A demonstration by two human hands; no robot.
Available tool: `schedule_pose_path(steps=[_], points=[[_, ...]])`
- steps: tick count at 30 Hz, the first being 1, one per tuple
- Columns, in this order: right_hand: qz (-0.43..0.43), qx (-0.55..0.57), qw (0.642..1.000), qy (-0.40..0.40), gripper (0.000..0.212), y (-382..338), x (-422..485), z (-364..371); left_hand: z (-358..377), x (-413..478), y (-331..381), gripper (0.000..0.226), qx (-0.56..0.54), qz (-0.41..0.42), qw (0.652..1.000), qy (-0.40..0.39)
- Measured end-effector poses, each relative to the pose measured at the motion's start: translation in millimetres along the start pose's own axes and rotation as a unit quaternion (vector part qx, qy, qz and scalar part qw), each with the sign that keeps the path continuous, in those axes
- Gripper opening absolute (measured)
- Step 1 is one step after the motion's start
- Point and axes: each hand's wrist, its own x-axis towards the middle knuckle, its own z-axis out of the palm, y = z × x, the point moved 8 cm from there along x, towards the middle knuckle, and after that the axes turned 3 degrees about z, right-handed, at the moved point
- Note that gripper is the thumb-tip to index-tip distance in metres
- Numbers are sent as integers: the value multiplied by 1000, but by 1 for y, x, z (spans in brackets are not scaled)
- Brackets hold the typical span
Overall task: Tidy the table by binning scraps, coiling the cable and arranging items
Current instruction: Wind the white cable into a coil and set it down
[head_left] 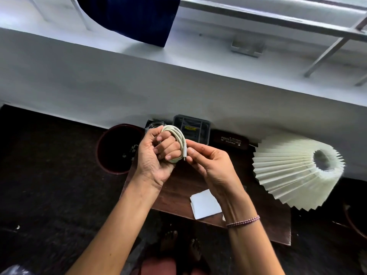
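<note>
**mo:** Whitewashed wall [139, 86] at the back, window ledge up top, dark blue cloth [135, 16] hanging over it. Below that, small dark wooden table [172, 197] pushed right up against the wall, dark floor all round.

**kip:** And the cable?

**mo:** Off the table, up in the air over its far end. White cable [179, 135] wound in a few loops round the curled fingers of the left hand [154, 157]. Right hand [210, 163] pinching the plug end [183, 153] between thumb and forefinger, just beside the coil. Braided bracelet [243, 221] on that wrist.

**kip:** Anything else lying about?

**mo:** Round dark bin [97, 149] just left of the table, a few pale scraps [131, 149] inside. Along the wall: glass jar [154, 126], dark plastic box [191, 126], brown spectacle case [230, 140] with pale lettering. Pleated cream lampshade [288, 167] tipped on its side at the right end. Couple of white paper pieces [205, 204] near the front edge, partly under the right forearm. Can't tell whether stacked or just overlapping.
</note>
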Motion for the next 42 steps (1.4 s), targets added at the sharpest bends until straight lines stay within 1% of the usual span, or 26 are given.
schedule_pose_path(steps=[4,7,8,9,11,13,15,16,18,19,21,24,26,28,30,33,34,36,39,42], points=[[9,-8,1000,-18,19,0,1,1,1,0,-1,34,0,-5,1000,-4],[11,-35,999,-25,25,-1,-1,1,-2,-1,-4,34,15,-23,1000,-1],[3,-65,998,-27,26,-3,-2,2,-3,-2,-6,34,21,-28,999,2],[-14,-120,992,-23,27,-6,-3,4,-5,-3,-7,34,28,-31,999,6],[-60,-236,970,1,28,-13,-6,5,-6,-4,-8,35,40,-31,999,16],[-86,-269,959,15,27,-16,-8,4,-6,-4,-7,36,52,-23,998,25],[-97,-245,965,11,24,-18,-9,3,-2,-4,-7,37,58,-21,998,24],[-90,-201,975,3,22,-18,-9,2,1,-4,-7,37,60,-27,998,17],[-52,-87,994,-30,20,-14,-8,-1,5,-5,-11,39,61,-43,997,-2],[-29,-45,997,-47,18,-12,-8,0,6,-6,-11,39,59,-46,997,-11],[0,-2,998,-57,20,-9,-7,-2,8,-8,-12,40,52,-48,997,-21],[-12,-2,1000,-2,14,-4,-8,-7,7,-7,-13,42,39,-40,998,-15],[-52,-57,996,50,11,-2,-11,-11,4,-6,-13,44,33,-33,999,-7],[-72,-91,991,73,15,0,-15,-13,0,-5,-13,46,35,-31,999,-4],[-56,-72,994,58,16,5,-16,-12,-2,-7,-13,48,36,-33,999,-4],[3,37,999,-2,13,11,-20,-8,-4,-8,-16,50,22,-43,999,-1],[19,61,998,-21,16,12,-20,-8,-4,-8,-17,50,18,-46,999,0],[44,73,996,-42,21,10,-21,-10,-1,-7,-21,51,15,-58,998,-8],[93,71,992,-42,17,15,-18,-16,8,-10,-30,52,0,-99,994,-40],[137,92,984,-65,16,26,-17,-12,15,-15,-37,47,-56,-148,985,-74]])
